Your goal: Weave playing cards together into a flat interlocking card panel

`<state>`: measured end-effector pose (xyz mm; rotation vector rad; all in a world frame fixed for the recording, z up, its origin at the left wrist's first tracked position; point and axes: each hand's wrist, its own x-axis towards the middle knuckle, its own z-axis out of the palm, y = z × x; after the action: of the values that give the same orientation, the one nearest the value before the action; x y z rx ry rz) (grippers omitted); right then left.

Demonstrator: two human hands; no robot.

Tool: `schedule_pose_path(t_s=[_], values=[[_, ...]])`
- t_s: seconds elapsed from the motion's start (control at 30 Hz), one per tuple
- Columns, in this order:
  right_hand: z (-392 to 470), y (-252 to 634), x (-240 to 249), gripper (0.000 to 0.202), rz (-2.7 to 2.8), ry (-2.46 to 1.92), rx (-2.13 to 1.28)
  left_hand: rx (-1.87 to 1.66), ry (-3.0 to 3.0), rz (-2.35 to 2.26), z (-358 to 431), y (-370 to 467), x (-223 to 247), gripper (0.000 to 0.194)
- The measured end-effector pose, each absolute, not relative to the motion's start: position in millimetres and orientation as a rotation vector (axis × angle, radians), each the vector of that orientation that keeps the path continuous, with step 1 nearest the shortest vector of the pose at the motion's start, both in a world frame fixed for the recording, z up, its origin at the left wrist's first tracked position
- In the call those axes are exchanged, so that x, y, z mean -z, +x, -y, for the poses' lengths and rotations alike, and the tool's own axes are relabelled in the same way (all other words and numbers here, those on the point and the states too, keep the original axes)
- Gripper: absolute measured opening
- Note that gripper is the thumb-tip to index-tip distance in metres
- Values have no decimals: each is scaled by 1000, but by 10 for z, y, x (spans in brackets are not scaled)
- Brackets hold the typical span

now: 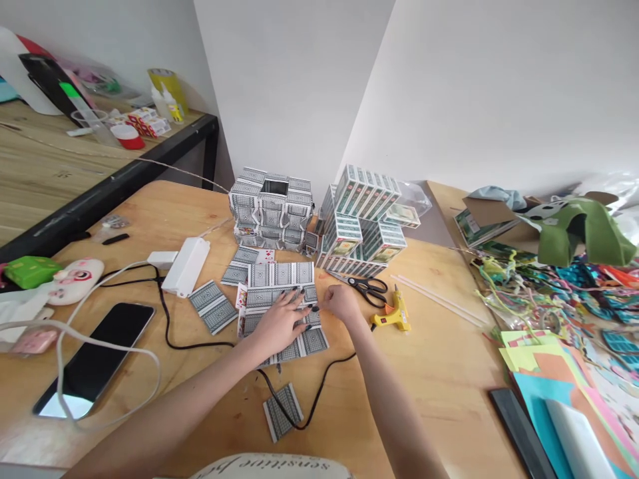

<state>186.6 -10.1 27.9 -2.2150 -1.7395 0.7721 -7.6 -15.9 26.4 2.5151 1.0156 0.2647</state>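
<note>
A flat panel of joined playing cards (257, 299), grey patterned backs up, lies on the table. On it rests my left hand (279, 322), its fingers spread and pressing down. My right hand (341, 303) is a closed fist just beside the panel's right edge; whatever its fingers may hold is hidden. Behind the panel stands a hollow structure built from playing cards (272, 209). Scissors (367, 286) with black handles lie by my right hand, and a yellow hot glue gun (394, 313) sits to their right. Loose cards (213, 307) lie left of the panel.
Stacked card boxes (367, 193) stand behind the scissors. A white power adapter (186, 266), a black cable (174, 346) and a phone (100, 356) occupy the left. Clear glue sticks (439, 299), coloured paper (539, 372) and craft bits (574, 286) lie on the right. One card (283, 411) is nearer me.
</note>
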Motion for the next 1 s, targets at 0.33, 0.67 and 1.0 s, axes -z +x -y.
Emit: schedule_pose_path(t_s=[0.33, 0.67, 1.0], values=[[548, 1772, -283, 20, 1831, -2158, -719, -259, 2503, -1010, 164, -76, -298, 34], [682, 1725, -197, 58, 1514, -1885, -695, -516, 2209, -1061, 131, -262, -560, 34], [569, 1377, -41, 70, 1473, -1538, -789, -923, 1641, -1519, 0, -900, -348, 47]])
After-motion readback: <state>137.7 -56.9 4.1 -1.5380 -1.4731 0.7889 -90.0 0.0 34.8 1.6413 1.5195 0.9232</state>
